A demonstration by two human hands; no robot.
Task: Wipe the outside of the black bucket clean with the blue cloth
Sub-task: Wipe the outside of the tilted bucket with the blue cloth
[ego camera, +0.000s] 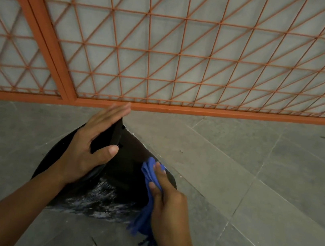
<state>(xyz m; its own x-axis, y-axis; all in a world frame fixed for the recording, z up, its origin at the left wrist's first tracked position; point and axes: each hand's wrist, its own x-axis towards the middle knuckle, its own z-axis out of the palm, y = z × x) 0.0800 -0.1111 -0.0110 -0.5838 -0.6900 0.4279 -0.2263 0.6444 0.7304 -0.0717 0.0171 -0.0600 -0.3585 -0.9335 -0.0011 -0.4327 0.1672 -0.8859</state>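
The black bucket (123, 180) lies tipped on the grey tiled floor in the lower middle of the head view, with whitish wet streaks on its near side. My left hand (92, 146) holds its upper edge, fingers straight along the outside and thumb curled over a black part. My right hand (168, 206) grips the blue cloth (148, 184) and presses it against the bucket's right side. The cloth's loose end hangs down below my right palm.
An orange metal lattice gate (166, 60) stands just behind the bucket, its bottom rail (222, 113) near my left fingertips. Grey floor tiles (263, 190) stretch to the right and the left.
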